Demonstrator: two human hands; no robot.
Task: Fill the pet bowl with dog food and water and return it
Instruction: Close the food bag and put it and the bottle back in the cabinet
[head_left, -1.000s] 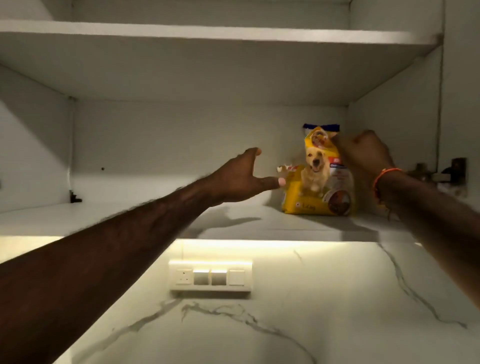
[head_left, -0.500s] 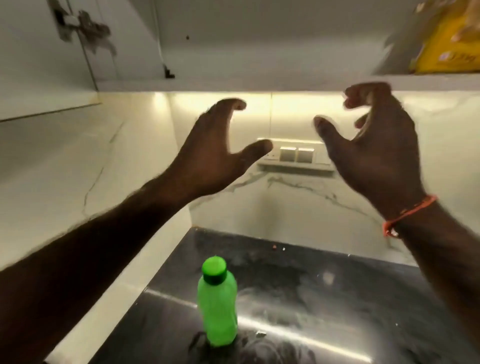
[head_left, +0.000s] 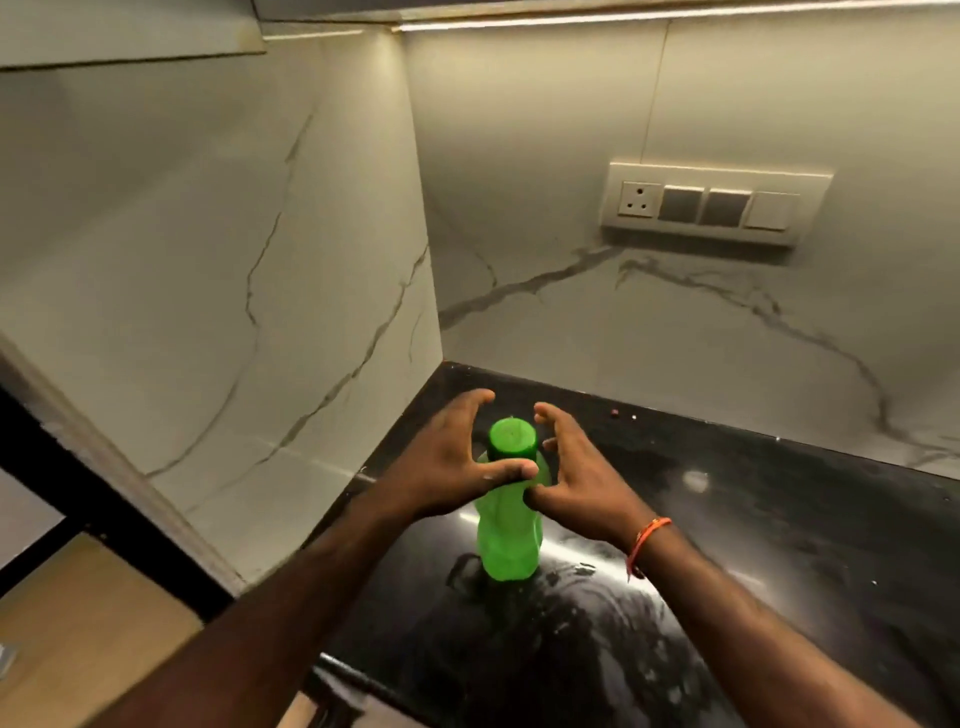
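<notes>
A green plastic water bottle (head_left: 506, 540) with a green cap (head_left: 512, 439) stands upright on the black stone counter (head_left: 753, 545), near the corner. My left hand (head_left: 447, 467) is at the bottle's left side and my right hand (head_left: 582, 488) at its right. Both hands have spread, curved fingers either side of the cap. The two thumbs lie across the front of the bottle's shoulder and seem to touch it. The fingers stand clear of the cap. No pet bowl or dog food bag is in view.
White marble walls meet in a corner behind the bottle. A socket and switch panel (head_left: 711, 205) is on the back wall at the right. The counter's left edge drops to a wooden surface (head_left: 78, 623) at lower left. A cupboard underside runs along the top.
My view has dropped from the upper cupboard with the yellow dog food bag to the counter. Both hands came down from the shelf to either side of the green bottle.
</notes>
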